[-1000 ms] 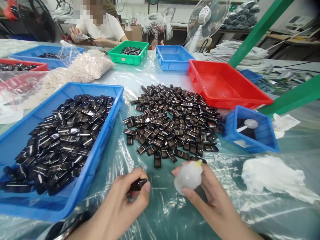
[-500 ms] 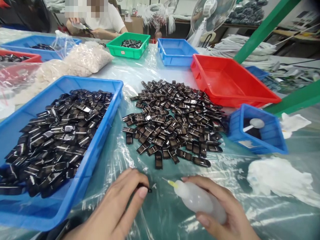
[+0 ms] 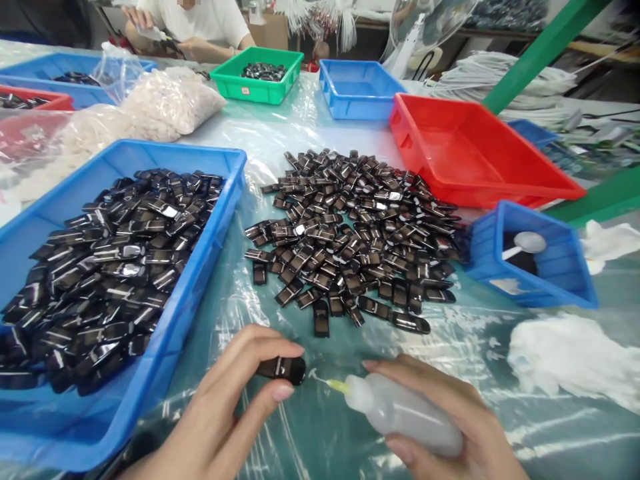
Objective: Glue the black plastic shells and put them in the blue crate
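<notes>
Between the thumb and fingers of my left hand [image 3: 240, 393] is a small black plastic casing [image 3: 286, 369], its glossy rounded end pointing right. My right hand [image 3: 450, 413] grips a translucent squeeze bottle [image 3: 405, 407], tilted so that its yellow-based needle tip [image 3: 336, 385] points left. The needle's end lies just right of the casing, apart from it. Beyond both hands a loose pile of similar black casings [image 3: 350, 233] covers the table. More of them fill the large blue tray [image 3: 220, 220] on the left.
At right stand a small blue bin [image 3: 545, 280] holding a white spoon, crumpled white tissue [image 3: 575, 360] and a red tray [image 3: 480, 147]. Farther back are a green tray [image 3: 250, 90], a blue tray [image 3: 360, 107] and a bag of beige pieces [image 3: 170, 100]. A person [image 3: 200, 30] sits opposite.
The casing in my left hand has turned so that its top shows. My right hand has brought the bottle's needle slightly left and down. The view has shifted a little.
</notes>
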Demonstrator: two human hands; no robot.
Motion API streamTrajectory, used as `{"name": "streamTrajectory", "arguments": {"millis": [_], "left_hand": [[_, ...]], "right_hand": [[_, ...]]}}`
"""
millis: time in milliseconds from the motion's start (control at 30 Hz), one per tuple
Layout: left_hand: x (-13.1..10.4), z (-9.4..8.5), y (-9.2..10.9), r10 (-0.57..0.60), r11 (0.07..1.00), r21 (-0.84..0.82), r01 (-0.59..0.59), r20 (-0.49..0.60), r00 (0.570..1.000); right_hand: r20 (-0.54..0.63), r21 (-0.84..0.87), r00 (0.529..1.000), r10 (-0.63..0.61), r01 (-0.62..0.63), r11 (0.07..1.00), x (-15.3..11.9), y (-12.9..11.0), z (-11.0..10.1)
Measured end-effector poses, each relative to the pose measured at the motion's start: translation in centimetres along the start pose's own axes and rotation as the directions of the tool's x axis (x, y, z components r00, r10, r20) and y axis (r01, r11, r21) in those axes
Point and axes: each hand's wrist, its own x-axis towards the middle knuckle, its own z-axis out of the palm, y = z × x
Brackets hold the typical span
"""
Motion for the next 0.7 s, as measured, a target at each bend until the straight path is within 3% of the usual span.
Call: {"name": "streamTrajectory", "arguments": {"millis": [400, 700], "left_hand": [[-0.3, 0.3, 0.2, 0.022, 0.999, 0.035, -0.021, -0.034, 0.999], [-0.5, 0.2, 0.2, 0.014, 0.999, 0.052, -0.014, -0.001, 1.000]], "right_hand": [[0.031, 0.017, 0.999, -0.010, 0.010, 1.000, 0.7, -0.6, -0.1], [0.040, 0.023, 0.999, -0.006, 0.005, 1.000, 1.1, -1.0, -0.3]]}}
